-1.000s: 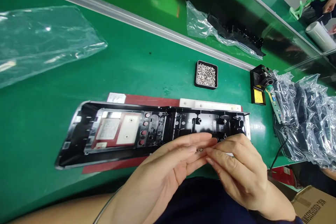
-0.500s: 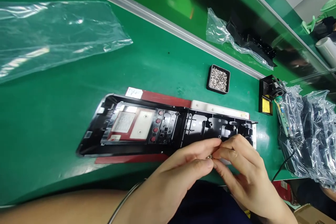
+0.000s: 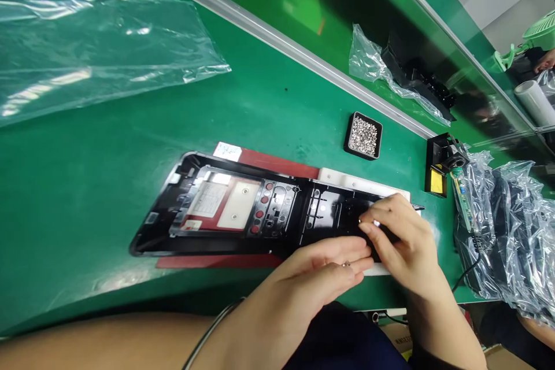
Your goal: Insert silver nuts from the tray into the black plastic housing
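Observation:
A black plastic housing [image 3: 225,245] lies open side up across the bench, with a window cut in its left half. My left hand [image 3: 321,274] is cupped palm inward at the housing's near edge and holds small silvery metal pieces [image 3: 346,265], mostly hidden by the fingers. Over the right half of the housing, my right hand [image 3: 401,237] pinches one small metal piece [image 3: 359,221] between thumb and forefinger. Whether that piece touches the plastic, I cannot tell. Behind the housing stands a square black tray [image 3: 347,141] filled with similar silvery pieces.
Under the housing is a red board [image 3: 277,163] with white blocks [image 3: 368,184]. A clear plastic bag [image 3: 108,46] covers the back left. At right are a black stand with a yellow sponge [image 3: 436,181], a green circuit board [image 3: 463,199] and bagged black parts [image 3: 515,231].
My right hand has moved away from my left palm, up and over the housing, with a small metal piece in its fingertips. My left hand has opened slightly. The view has shifted a little.

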`<state>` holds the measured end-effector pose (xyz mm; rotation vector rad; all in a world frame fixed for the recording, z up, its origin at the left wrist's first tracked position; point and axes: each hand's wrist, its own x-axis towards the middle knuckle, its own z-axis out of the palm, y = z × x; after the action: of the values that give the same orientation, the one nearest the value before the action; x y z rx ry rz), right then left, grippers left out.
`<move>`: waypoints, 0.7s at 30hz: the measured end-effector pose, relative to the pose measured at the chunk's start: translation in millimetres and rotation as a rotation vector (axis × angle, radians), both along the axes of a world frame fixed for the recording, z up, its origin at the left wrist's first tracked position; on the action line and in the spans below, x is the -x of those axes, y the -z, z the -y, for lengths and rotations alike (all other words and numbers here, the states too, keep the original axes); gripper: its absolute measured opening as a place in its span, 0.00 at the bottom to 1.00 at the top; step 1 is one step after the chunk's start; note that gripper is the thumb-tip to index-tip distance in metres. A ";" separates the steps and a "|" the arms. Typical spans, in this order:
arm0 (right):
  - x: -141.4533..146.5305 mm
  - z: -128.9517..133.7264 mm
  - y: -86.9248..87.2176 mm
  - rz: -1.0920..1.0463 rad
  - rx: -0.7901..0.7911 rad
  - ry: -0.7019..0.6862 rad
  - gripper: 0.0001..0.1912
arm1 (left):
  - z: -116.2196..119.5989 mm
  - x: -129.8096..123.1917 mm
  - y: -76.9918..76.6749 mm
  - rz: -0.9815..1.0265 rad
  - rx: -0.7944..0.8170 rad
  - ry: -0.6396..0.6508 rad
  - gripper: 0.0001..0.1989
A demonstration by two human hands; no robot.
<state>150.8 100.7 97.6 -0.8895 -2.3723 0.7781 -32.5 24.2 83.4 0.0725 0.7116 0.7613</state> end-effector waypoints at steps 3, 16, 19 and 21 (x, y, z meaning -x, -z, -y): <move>4.1 -14.0 6.9 0.010 -0.029 -0.013 0.07 | 3.0 0.8 3.5 -0.079 -0.044 0.062 0.32; 0.7 -18.4 3.6 0.139 -0.165 -0.072 0.06 | 1.8 -0.3 1.8 -0.073 -0.094 0.086 0.27; 2.2 -12.3 -0.8 0.286 -0.353 -0.126 0.07 | 3.4 1.6 3.4 -0.085 -0.123 0.093 0.23; 5.7 -6.3 -4.2 0.382 -0.468 -0.157 0.10 | 5.3 3.2 5.8 -0.102 -0.153 0.118 0.20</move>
<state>145.1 107.0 101.8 -0.7020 -2.8114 0.0842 -35.7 18.9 77.6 0.2916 0.7388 0.7013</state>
